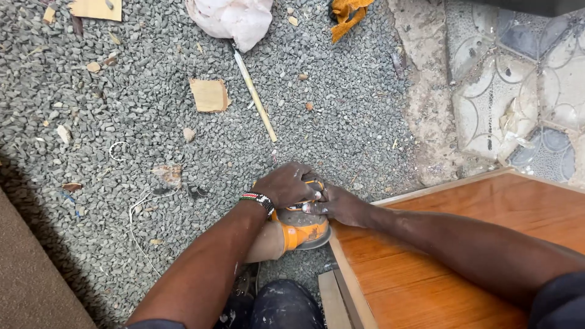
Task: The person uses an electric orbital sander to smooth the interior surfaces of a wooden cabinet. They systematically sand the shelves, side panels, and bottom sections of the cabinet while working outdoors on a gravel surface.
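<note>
Gravel [122, 122] covers the ground on the left, littered with scraps. One flat cardboard piece [97, 8] at top left, one square wood offcut [209, 95] further right, several small chips I can't count. One white cord [137, 213] loops over the stones. One white crumpled bag [231, 18] at top, one thin wooden stick [256, 96] slanting down from it, one orange rag [346, 13] beside. Centre: one orange sander [301, 228] sits at the corner edge of the panel. Left hand [285, 184], beaded wristband [259, 201] on the wrist, fingers curled down over the sander's top. Right hand [338, 205] pressed against its side, fingers wrapped on the body. Both hands touching each other. Right: one varnished wooden panel [426, 256], patterned tiles [518, 91] above.
</note>
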